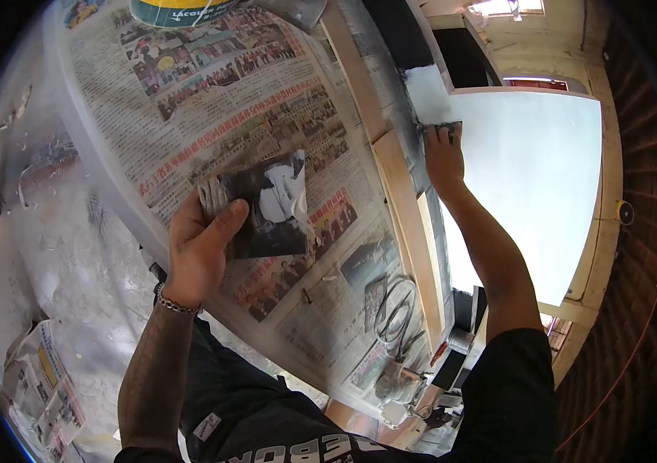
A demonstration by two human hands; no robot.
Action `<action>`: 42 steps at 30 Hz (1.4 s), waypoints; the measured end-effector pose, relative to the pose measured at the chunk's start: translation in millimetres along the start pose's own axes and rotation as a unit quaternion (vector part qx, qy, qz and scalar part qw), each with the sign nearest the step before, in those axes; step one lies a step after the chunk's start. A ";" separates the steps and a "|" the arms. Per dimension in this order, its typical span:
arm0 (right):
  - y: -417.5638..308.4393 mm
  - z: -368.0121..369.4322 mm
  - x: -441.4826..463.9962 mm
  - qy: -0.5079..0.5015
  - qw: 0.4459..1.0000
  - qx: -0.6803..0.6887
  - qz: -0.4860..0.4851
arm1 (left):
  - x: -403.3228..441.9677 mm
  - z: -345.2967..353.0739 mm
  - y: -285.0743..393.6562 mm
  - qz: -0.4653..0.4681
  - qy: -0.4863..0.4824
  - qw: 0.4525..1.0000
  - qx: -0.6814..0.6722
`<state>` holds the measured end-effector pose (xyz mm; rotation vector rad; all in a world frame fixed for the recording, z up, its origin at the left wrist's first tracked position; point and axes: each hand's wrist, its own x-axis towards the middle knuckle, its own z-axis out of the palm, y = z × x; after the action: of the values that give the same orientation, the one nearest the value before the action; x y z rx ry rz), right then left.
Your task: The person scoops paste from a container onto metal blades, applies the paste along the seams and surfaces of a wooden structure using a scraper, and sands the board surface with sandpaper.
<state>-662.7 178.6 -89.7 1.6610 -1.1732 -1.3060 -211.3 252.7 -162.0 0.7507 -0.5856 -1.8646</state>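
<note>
Within left hand (199, 245), paste-smeared plate (257, 238)

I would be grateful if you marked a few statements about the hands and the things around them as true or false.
1. The left hand holds a dark plate with white paste on it. True.
2. The chain bracelet is on the right wrist. False: the chain bracelet is on the left wrist.
3. The right hand has a dark flat piece at the white panel. True.
4. The green and yellow can is in the left hand's grip. False: the can is apart from both hands.
5. Newspaper is spread beneath the dark plate. True.
</note>
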 end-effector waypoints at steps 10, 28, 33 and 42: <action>-3.7 -29.1 -29.4 -0.137 0.988 0.060 0.028 | 2.4 -3.0 -4.4 0.000 -0.002 0.999 -0.041; -14.5 -170.5 -246.4 0.084 0.761 0.642 -0.030 | -38.3 101.2 7.8 -0.193 -0.083 0.949 -0.233; 33.7 -194.1 -238.8 0.226 0.735 0.638 -0.042 | -22.9 103.3 -4.2 -0.196 -0.147 0.966 -0.077; 51.8 -178.0 -212.5 0.182 0.793 0.523 -0.253 | -27.2 92.3 -15.7 -0.163 -0.161 0.972 -0.055</action>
<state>-517.8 360.7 69.7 3.0301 -1.3323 -0.4583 -279.3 289.6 -102.7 0.4936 -0.5794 -2.3299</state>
